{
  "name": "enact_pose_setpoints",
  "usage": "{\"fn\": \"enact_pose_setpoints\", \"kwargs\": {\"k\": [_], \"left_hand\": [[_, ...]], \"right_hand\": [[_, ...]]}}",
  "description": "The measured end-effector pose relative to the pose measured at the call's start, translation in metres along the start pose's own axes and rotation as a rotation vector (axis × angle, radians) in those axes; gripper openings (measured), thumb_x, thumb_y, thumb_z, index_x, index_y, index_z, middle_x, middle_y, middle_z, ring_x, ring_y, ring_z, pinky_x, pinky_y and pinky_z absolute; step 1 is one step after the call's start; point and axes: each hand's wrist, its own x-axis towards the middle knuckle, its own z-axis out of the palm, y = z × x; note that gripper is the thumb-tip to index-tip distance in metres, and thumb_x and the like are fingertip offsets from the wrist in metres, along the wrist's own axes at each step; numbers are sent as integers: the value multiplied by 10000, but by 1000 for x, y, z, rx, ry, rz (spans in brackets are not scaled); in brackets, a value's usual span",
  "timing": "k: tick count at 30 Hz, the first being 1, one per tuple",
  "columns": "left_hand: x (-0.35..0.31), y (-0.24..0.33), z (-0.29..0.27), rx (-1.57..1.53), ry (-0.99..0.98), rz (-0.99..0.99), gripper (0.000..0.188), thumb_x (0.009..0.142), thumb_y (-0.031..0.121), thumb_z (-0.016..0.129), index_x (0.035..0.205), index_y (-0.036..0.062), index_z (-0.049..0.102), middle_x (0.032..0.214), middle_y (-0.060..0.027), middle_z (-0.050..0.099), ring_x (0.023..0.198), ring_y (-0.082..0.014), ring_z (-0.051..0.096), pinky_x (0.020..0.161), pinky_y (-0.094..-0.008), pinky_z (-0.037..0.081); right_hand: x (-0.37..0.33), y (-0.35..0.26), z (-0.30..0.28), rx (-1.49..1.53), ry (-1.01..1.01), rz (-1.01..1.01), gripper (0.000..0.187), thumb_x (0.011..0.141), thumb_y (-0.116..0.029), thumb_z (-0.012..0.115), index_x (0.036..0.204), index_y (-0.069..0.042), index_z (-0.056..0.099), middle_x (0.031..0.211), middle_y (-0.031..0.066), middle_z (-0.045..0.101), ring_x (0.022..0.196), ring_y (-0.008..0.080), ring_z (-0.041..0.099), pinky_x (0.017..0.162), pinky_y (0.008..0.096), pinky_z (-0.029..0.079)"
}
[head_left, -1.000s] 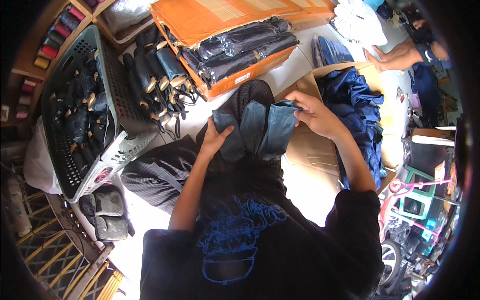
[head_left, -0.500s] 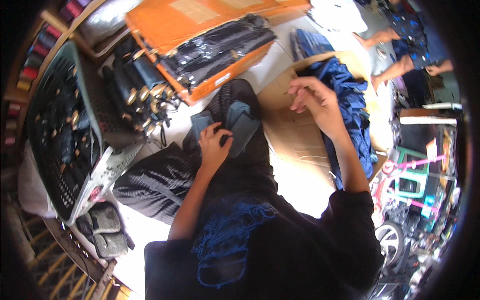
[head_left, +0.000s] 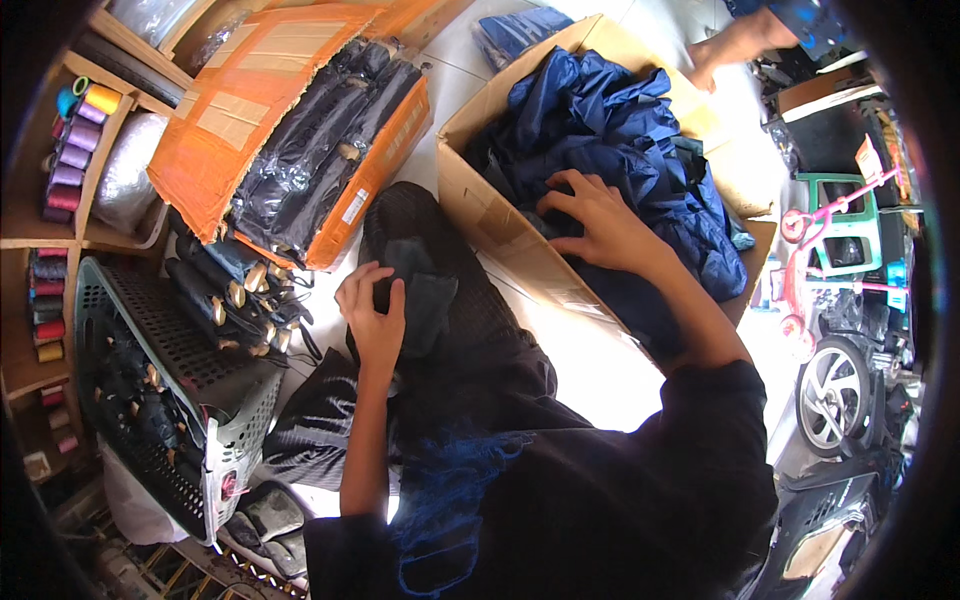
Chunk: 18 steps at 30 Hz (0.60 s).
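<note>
My left hand is over my lap, its thumb and fingers curved and apart. It is beside a folded dark teal cloth lying on my striped dark trousers; whether the fingertips touch it is hard to see. My right hand reaches over the near side of an open cardboard box. Its fingers are spread above crumpled navy blue fabric heaped inside, and nothing shows between them.
Left of my knees stands an orange-taped carton of dark wrapped bundles. Folded umbrellas lie beside a grey-green plastic basket holding more. Thread spools fill a wooden shelf. At right are a pink scooter and a wheel.
My right hand has come down from the air onto the box of blue fabric. The view has swung toward the right. My left hand stays by the cloth on my lap.
</note>
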Motion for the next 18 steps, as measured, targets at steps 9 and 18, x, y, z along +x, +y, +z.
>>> {"fn": "enact_pose_setpoints", "kwargs": {"k": [9,18], "left_hand": [[29,40,-37,-573,41,-163,95,894,60,595,958,-2,628,1022,-120,650,987,-214,591,903,-331,435],[73,84,-86,-930,-267,89,276,868,73,668,1109,9,551,1076,-76,619,1021,-140,560,913,-285,413]], "right_hand": [[17,-26,-57,867,320,-56,59,821,-47,522,874,-23,536,755,-15,477,729,71,447,684,220,366],[72,-109,-53,1143,-47,-246,140,943,-154,499,959,-25,551,852,3,546,802,54,505,704,200,381]]}}
